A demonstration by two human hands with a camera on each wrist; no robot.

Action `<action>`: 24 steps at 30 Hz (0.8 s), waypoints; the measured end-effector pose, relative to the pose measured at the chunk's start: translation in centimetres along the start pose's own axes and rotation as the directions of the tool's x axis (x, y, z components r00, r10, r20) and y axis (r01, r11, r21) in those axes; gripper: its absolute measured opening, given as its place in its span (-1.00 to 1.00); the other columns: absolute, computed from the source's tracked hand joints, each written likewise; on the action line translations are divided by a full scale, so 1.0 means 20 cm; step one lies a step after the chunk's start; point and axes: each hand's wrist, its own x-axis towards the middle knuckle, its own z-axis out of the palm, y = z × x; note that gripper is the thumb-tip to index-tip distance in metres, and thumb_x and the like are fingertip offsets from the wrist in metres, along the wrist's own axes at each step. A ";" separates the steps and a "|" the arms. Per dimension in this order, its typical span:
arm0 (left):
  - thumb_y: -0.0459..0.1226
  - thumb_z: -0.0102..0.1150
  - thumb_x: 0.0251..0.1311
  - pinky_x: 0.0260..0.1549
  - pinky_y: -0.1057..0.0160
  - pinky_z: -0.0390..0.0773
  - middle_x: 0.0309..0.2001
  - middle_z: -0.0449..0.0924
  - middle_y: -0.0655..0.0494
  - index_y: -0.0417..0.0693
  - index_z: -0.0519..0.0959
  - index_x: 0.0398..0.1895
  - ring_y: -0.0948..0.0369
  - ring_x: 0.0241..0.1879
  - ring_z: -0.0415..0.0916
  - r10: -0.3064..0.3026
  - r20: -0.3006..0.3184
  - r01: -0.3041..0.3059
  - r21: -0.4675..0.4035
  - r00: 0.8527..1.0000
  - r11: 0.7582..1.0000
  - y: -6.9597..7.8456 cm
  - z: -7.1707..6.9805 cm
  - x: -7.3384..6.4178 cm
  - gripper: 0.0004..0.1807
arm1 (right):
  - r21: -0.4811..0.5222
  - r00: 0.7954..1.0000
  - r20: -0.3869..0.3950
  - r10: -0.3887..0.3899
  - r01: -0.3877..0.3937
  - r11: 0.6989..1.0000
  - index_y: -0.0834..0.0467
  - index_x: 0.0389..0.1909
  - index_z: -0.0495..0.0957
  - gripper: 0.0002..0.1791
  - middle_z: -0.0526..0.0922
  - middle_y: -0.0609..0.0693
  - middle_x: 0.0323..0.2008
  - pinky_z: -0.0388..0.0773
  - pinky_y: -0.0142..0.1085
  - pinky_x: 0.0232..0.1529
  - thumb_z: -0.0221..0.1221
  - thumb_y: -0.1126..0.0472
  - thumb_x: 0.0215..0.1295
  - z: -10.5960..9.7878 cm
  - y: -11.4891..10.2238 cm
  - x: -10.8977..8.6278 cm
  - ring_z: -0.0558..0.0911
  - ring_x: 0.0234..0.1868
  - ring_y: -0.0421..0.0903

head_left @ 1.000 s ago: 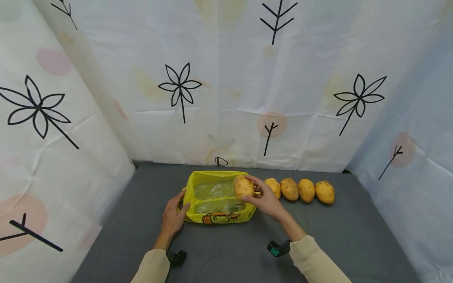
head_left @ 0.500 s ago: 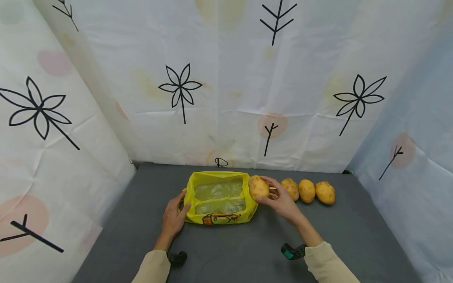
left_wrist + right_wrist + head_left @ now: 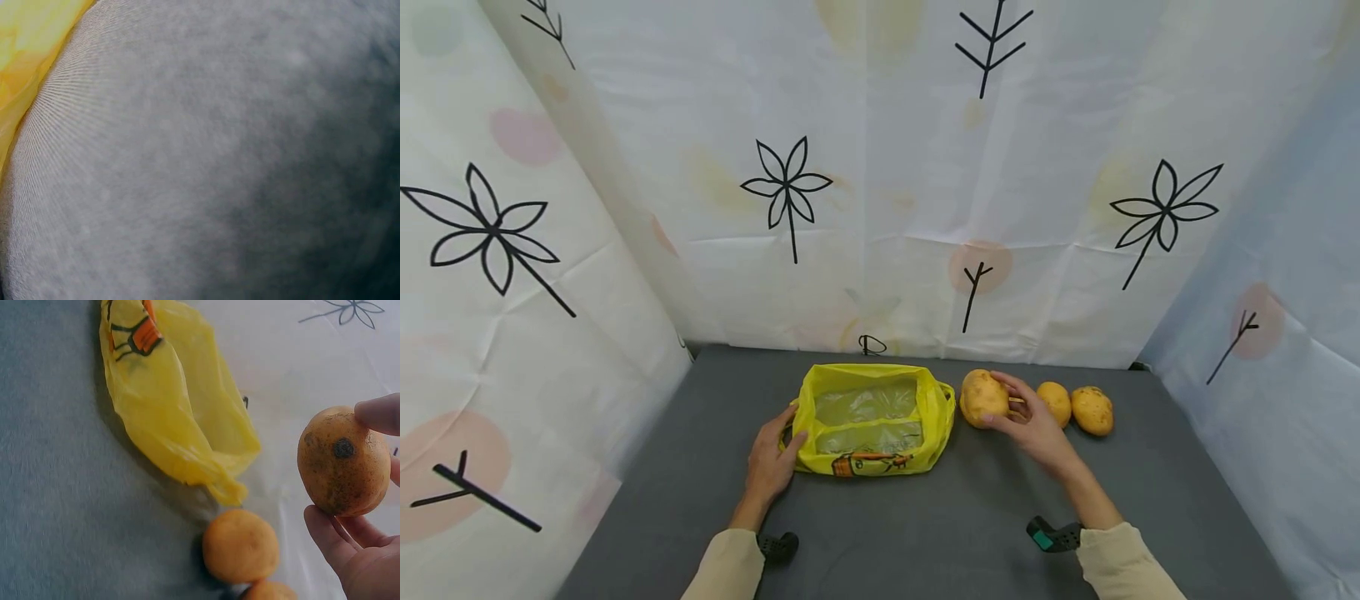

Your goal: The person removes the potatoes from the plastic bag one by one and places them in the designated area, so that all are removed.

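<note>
A yellow plastic bag stands wide at the mouth, with a carrot print on its front. At its left end my left hand holds the side, thumb toward the front and fingers along the edge. Only a yellow strip of the bag shows in the left wrist view. To the right of the bag, my right hand grips a brown-yellow potato between thumb and fingers. In the right wrist view this potato has a dark spot and is held above the row of other potatoes.
Two more potatoes, one here and one farther right, lie on the dark grey table. Another potato sits close to the bag's end in the right wrist view. A printed white curtain borders the back and sides.
My right hand has carried the potato to the right, from over the bag's mouth to beyond its right end. The left hand has stayed on the bag.
</note>
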 end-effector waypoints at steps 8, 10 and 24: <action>-0.08 0.15 0.45 0.30 -0.27 0.22 0.37 0.43 -0.08 0.06 0.38 0.50 -0.10 0.37 0.30 -0.016 0.015 0.016 0.001 1.000 1.000 0.00 0.00 0.00 -0.41 | -0.019 1.000 -0.027 -0.004 0.003 1.000 0.16 0.55 0.18 -0.23 0.21 0.29 0.34 0.55 -0.39 -0.04 0.28 0.27 0.40 -0.10 -0.01 -0.05 0.42 0.23 0.24; -0.08 0.15 0.44 0.29 -0.27 0.22 0.37 0.44 -0.09 0.05 0.38 0.50 -0.11 0.36 0.30 -0.009 0.012 0.009 0.001 1.000 1.000 0.00 0.00 0.01 -0.41 | -0.027 0.999 -0.037 0.003 -0.004 1.000 0.16 0.56 0.17 -0.23 0.21 0.30 0.34 0.55 -0.39 -0.05 0.28 0.27 0.41 -0.14 -0.02 -0.06 0.40 0.23 0.24; -0.10 0.15 0.44 0.26 -0.32 0.23 0.34 0.46 -0.13 -0.01 0.39 0.49 -0.16 0.34 0.32 0.013 -0.013 -0.013 0.005 1.000 1.000 0.01 0.01 0.00 -0.41 | 0.015 0.994 -0.106 0.004 -0.002 1.000 0.19 0.58 0.12 -0.26 0.25 0.26 0.27 0.59 -0.37 -0.06 0.20 0.28 0.47 -0.33 0.03 -0.13 0.54 0.05 -0.35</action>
